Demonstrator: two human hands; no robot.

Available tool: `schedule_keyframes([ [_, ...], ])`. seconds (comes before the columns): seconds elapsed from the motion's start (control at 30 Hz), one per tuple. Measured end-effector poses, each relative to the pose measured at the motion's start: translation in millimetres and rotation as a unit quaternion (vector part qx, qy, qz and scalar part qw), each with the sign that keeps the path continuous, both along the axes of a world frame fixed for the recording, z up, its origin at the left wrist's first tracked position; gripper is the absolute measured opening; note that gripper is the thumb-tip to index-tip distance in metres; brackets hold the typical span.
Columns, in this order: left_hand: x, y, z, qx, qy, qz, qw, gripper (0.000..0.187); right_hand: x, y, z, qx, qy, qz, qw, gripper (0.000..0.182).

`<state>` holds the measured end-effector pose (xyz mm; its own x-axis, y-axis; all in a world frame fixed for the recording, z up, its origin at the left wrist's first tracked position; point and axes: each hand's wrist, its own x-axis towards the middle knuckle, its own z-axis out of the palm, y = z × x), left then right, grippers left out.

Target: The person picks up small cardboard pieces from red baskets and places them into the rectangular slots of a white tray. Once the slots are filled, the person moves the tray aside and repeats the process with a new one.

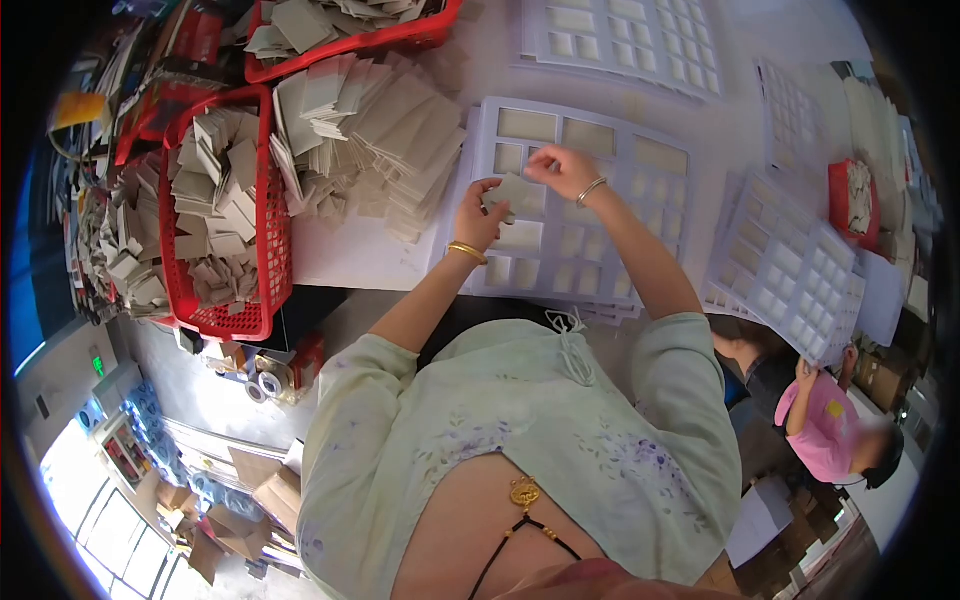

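Observation:
My left hand [480, 214] is closed round a few small grey cardboard pieces [513, 192], held over a white sheet with rectangular windows [655, 135]. Just up and to the right, my right hand [565, 172] has its fingertips pinched together above the same sheet. Whether anything thin sits between those fingertips is hidden. The windowed sheet lies on a stack of similar sheets at the table's near edge. Grey pieces show in some of its windows. Left of the stack spreads a loose heap of grey cardboard pieces [400, 120].
Two red plastic baskets [268, 240] of cardboard pieces stand at the left and upper left. Further windowed sheets [620, 45] lie at the back. On the right, a person in a pink top [825, 425] holds another sheet [785, 265] near a small red basket [853, 203].

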<state>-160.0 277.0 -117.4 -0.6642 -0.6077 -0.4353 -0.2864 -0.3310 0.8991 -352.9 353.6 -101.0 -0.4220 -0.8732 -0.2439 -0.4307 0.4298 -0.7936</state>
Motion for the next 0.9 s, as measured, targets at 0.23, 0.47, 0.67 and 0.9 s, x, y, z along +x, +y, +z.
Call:
schedule_keyframes([
  [0.23,-16.3,9.2,0.6,0.041,0.031,-0.047,0.998,0.041,-30.9,36.3,-6.2,-0.027,-0.151,-0.19,0.97,0.016],
  [0.47,-18.2,17.8,-2.4,0.013,0.021,-0.082,0.996,0.05,-72.8,51.9,-21.2,0.013,-0.006,-0.072,0.997,0.013],
  [0.67,-16.3,23.0,-1.1,-0.01,0.002,-0.092,0.996,0.052,-70.3,37.1,-27.4,0.064,0.004,-0.026,0.998,0.008],
  [0.9,-15.5,21.5,-4.8,-0.014,-0.007,-0.078,0.997,0.053,-54.1,34.8,-35.1,0.005,0.218,0.042,0.975,0.01],
])
